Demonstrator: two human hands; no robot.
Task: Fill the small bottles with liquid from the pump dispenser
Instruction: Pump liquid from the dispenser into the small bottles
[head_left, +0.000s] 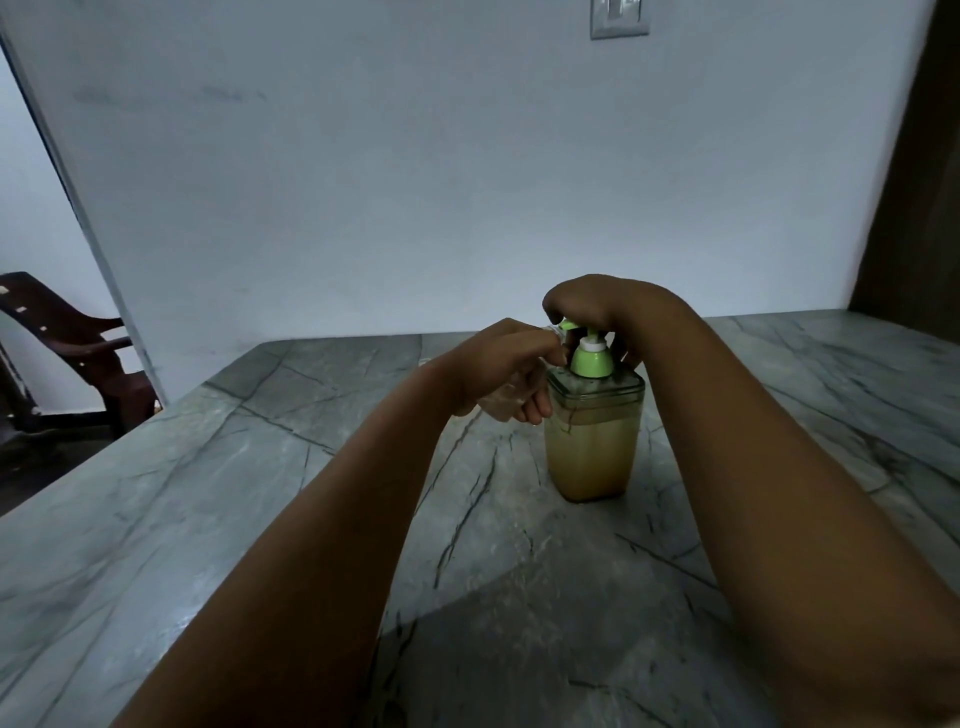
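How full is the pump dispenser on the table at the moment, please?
Roughly two-thirds full: through the clear wall of the pump dispenser, yellowish liquid reaches a line well below the lid, with an empty band above it.

Grey marble table (218, 519); dark chair (67, 343) left; wall switch (619, 18).

dispenser (592, 436) on table (260, 519), small bottle (506, 400) just left

Grey veined marble bench (260, 519); clear square plastic pump dispenser (592, 447) with yellowish liquid and green pump stands upright, centre-right, toward far edge.
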